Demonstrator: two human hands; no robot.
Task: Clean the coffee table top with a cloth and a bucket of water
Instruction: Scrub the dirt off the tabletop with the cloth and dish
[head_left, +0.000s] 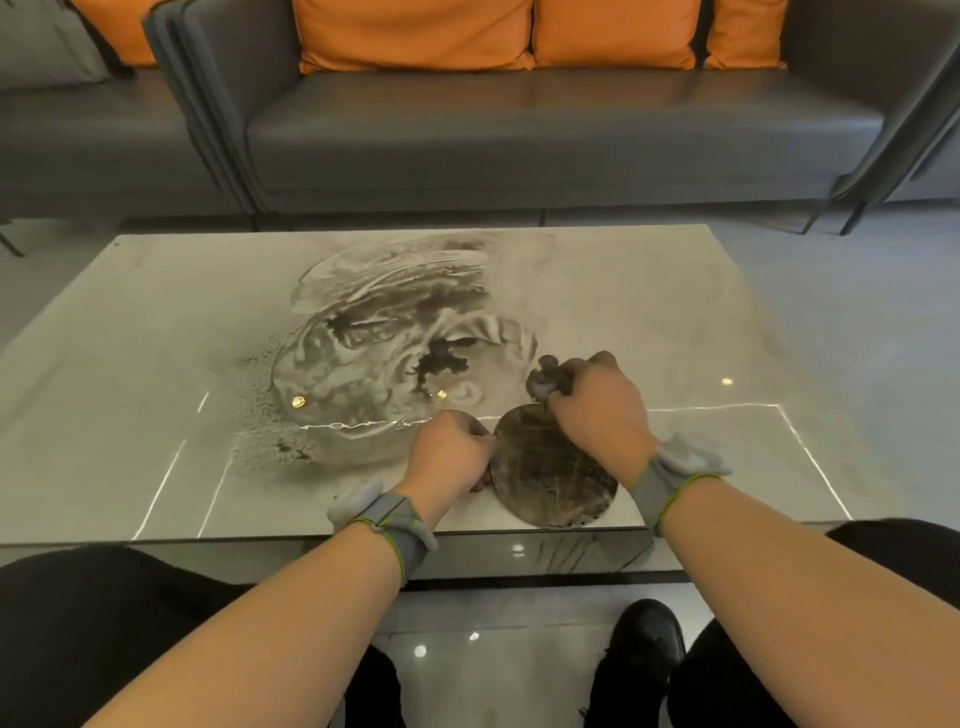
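The pale marble-look coffee table top carries wet grey smears and dark dirt patches across its middle. A dark, wet cloth spreads between my two hands above the table's near edge. My right hand grips a bunched end of the cloth, which sticks out past the knuckles. My left hand is curled on the cloth's left edge. Both wrists wear grey bands. No bucket is in view.
A grey sofa with orange cushions stands behind the table, and a second grey seat sits at the left. My knees and a black shoe are below the table's near edge, on a glossy floor.
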